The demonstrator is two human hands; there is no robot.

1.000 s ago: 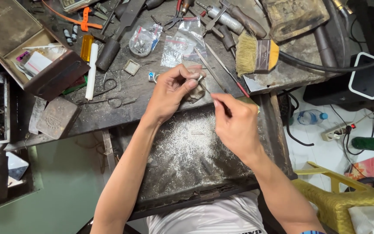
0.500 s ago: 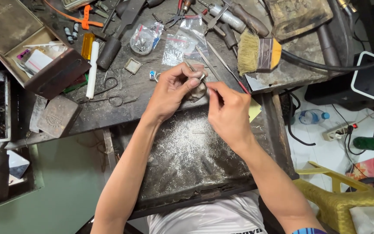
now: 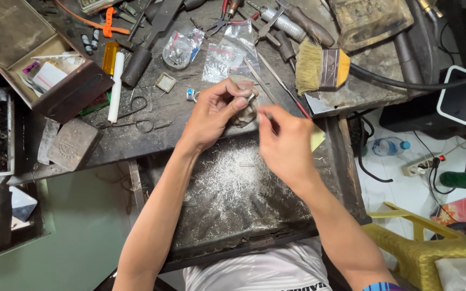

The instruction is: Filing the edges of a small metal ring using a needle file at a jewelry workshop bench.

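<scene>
Seemingly midway through fine bench work, we are looking down on our two bare hands meeting at the front edge of a cluttered workbench [image 3: 152,134]. Our left hand [image 3: 217,110] has its thumb and fingers pinched around a small silvery piece [image 3: 250,97], holding it against a worn wooden peg [image 3: 246,114] that juts from the bench. Our right hand [image 3: 284,137] sits just beside it, fingers clenched around a thin tool [image 3: 266,114] whose tip reaches toward the piece; the tool is too slim and blurred for us to say what kind it is. Below the hands, a dark tray [image 3: 297,215] is dusted with pale metal shavings [image 3: 227,172], which suggests a good deal of material has already come off. With the piece gripped and the tool on it, we judge the shaping unfinished. A bristle brush [image 3: 319,67], small plastic bags [image 3: 225,51], pliers [image 3: 223,16] and an open box [image 3: 71,91] lie on the bench, apart from the hands.
</scene>
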